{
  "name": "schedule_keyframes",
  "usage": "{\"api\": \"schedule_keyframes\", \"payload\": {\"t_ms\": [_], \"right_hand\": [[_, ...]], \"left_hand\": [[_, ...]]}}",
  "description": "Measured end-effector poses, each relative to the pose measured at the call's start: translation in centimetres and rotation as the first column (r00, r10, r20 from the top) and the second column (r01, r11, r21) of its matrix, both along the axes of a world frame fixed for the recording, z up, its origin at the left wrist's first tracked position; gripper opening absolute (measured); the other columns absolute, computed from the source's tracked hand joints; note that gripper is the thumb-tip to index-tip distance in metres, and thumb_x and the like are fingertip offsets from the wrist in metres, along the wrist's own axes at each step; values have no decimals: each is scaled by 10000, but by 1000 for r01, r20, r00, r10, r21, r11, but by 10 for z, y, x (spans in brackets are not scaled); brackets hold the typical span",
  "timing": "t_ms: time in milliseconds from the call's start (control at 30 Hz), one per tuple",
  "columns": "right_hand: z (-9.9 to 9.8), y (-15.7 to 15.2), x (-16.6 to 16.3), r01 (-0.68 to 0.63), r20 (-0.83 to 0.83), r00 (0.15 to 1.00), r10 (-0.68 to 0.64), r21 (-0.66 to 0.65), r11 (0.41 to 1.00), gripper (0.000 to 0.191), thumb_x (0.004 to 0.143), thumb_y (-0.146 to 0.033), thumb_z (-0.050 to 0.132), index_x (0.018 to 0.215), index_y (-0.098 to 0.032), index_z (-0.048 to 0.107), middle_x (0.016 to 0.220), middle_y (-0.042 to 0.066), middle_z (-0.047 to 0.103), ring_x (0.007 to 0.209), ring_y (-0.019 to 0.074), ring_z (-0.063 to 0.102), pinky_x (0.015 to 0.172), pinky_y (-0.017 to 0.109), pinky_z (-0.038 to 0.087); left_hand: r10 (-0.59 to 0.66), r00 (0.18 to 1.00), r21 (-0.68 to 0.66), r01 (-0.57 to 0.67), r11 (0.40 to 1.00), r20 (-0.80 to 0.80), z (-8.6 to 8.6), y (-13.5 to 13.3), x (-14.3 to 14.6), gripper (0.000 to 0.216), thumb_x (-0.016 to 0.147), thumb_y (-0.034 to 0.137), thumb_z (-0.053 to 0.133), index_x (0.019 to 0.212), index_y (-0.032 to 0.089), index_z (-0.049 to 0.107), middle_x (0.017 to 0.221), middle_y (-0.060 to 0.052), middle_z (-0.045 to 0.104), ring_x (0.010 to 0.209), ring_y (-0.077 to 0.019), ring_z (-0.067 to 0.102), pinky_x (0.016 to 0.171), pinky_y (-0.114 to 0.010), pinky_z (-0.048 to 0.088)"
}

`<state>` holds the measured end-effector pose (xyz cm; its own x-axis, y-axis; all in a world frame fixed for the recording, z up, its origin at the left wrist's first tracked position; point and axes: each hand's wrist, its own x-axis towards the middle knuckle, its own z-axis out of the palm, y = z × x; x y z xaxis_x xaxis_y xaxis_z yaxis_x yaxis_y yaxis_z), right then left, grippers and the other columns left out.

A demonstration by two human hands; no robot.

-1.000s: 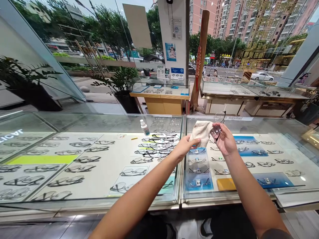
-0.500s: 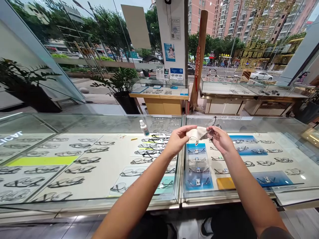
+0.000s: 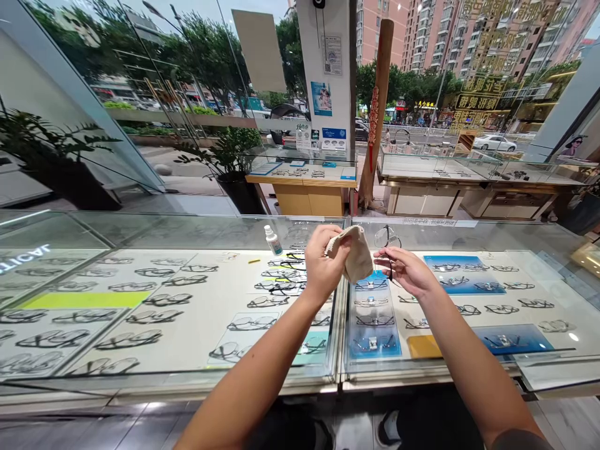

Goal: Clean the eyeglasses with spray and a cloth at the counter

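My left hand [image 3: 325,262] is closed on a cream cleaning cloth [image 3: 359,255], which hangs in a fold over the seam of the glass counter. To its right, my right hand [image 3: 409,270] pinches a pair of eyeglasses [image 3: 388,237] by a dark part of the frame. The lenses stand up above the fingers, and a dark temple tip points down below them. Cloth and eyeglasses are a little apart. A small white spray bottle [image 3: 272,240] with a label stands upright on the glass, left of my left hand.
Beneath the glass top of the display counter [image 3: 225,375] lie rows of eyeglasses [image 3: 173,299], some on blue cards [image 3: 374,345]. A wooden post [image 3: 377,112], a potted plant [image 3: 241,190] and further display cases [image 3: 307,199] stand beyond the counter.
My hands have moved apart. The cloth has come away from the eyeglasses and stays bunched in my left hand, while the eyeglasses now show upright in my right.
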<state>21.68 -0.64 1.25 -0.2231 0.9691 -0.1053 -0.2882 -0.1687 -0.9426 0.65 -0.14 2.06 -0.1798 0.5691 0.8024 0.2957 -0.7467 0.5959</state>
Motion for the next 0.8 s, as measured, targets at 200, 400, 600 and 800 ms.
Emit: {"api": "schedule_keyframes", "payload": {"t_ms": [200, 400, 600, 800], "right_hand": [[5, -9, -10, 27, -219, 976, -11, 71, 997, 303, 646, -492, 932, 817, -269, 818, 1222, 28, 791, 1049, 184, 681, 833, 275, 524], [-1, -13, -24, 107, -345, 935, -78, 65, 992, 335, 587, -453, 980, 824, -276, 825, 915, -18, 805, 787, 126, 652, 747, 248, 527], [-3, -12, -21, 227, -285, 939, -192, 95, 969, 237, 666, -395, 932, 834, -273, 817, 878, 3, 796, 745, 147, 642, 708, 271, 523], [4, -15, -20, 285, -267, 933, -243, 134, 949, 289, 614, -444, 956, 797, -271, 814, 874, 10, 791, 779, 159, 650, 728, 280, 532]], "left_hand": [[-16, 1000, -255, 18, 967, 10, 2, -11, 7, 253, 876, 413, 664, 752, 199, 615, 638, 41, 540, 588, -127, 470, 571, -252, 363], [-123, 991, -340, 101, 935, -44, -4, -19, 17, 168, 854, 342, 659, 772, 211, 594, 649, 45, 574, 581, -127, 480, 579, -253, 362], [-313, 948, -321, 278, 905, -62, -9, -19, 19, 114, 858, 317, 689, 876, 210, 655, 873, -31, 747, 782, -183, 663, 738, -285, 497], [-395, 908, -257, 353, 900, -138, -12, -20, 16, 230, 868, 405, 723, 794, 198, 657, 1131, -143, 788, 840, -207, 708, 776, -326, 535]]}}
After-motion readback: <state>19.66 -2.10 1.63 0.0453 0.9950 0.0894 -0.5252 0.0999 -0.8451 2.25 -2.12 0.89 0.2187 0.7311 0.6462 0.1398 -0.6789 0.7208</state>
